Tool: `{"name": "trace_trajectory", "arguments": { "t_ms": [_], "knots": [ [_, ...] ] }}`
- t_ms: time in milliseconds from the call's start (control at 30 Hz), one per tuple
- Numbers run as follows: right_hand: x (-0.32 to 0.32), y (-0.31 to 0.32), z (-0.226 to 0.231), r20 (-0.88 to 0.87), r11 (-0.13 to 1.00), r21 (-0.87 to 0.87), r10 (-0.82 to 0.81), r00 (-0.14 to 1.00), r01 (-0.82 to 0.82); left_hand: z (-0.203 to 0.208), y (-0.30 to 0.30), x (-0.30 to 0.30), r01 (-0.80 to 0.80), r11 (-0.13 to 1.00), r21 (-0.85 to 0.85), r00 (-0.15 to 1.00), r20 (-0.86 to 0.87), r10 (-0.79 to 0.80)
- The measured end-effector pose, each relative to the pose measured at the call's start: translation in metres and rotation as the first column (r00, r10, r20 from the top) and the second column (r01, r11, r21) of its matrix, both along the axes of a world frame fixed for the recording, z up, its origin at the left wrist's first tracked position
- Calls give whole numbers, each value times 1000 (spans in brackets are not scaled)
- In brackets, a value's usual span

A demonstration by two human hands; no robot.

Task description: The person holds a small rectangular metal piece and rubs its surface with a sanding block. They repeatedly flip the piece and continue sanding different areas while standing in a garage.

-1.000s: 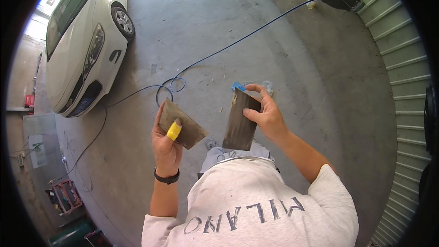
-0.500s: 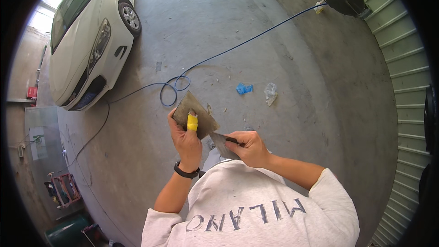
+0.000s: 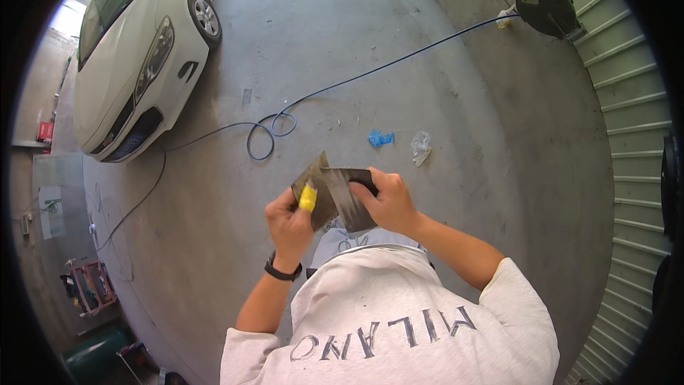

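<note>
— Left hand (image 3: 288,222)?
— Clenched on a flat blade with a yellow handle (image 3: 308,198), thumb up, tilted so the face shows; middle of frame.
— Right hand (image 3: 388,203)?
— Gripping a second dark blade (image 3: 347,196), laid across the first, edges touching, seemingly to scrape one against the other.
— Wrist?
— Black watch (image 3: 283,271) on the left.
— Further out?
— Blue scrap (image 3: 380,137) and clear plastic wrapper (image 3: 421,147) on the concrete floor (image 3: 399,50), just above the hands. Blue hose (image 3: 271,132) looping at upper centre, running to a reel (image 3: 545,6) at upper right. White car (image 3: 135,50) parked upper left.
</note>
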State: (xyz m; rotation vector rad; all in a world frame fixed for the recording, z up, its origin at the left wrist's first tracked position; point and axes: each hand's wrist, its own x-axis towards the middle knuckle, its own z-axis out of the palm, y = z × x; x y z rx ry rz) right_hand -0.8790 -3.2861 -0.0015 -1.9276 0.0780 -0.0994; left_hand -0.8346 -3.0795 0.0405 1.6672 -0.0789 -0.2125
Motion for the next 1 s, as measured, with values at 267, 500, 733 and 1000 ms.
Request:
{"name": "trace_trajectory", "arguments": {
  "t_ms": [267,500,733,1000],
  "knots": [
    [22,7,-21,-150,932,286,-186,971,223,-1,30,9,-96,994,-47,995,-3,96],
    [0,78,12,-209,931,365,73,975,8,-33,48,17,-269,930,-252,961,-3,277],
    [12,98,24,-236,916,395,30,971,68,-33,91,32,-188,936,-298,980,12,200],
    [36,130,53,-90,918,395,79,993,-37,-32,113,48,-208,936,-285,965,98,244]
  ]
}}
